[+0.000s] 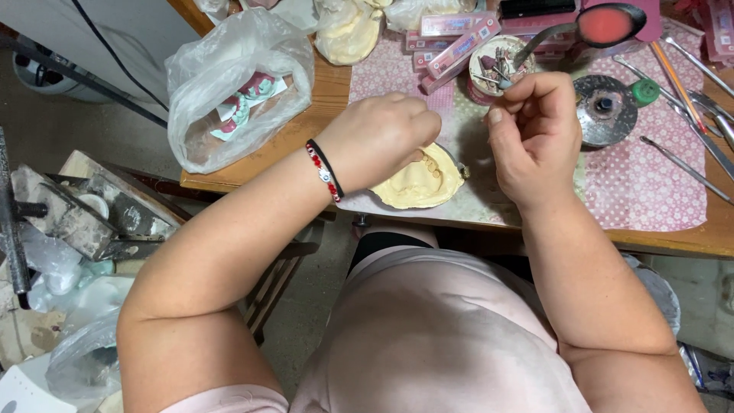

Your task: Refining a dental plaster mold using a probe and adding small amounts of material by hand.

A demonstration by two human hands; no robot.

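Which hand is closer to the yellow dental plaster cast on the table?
The left. The left hand rests on the yellow dental plaster cast, covering its upper left part. The right hand is raised to the cast's right, fingers pinched, apart from it.

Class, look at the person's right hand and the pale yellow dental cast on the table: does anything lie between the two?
Nothing visible does. The right hand is raised just right of the yellow dental cast, with only bare patterned table mat between them. The left hand already rests on top of the cast, covering its upper part.
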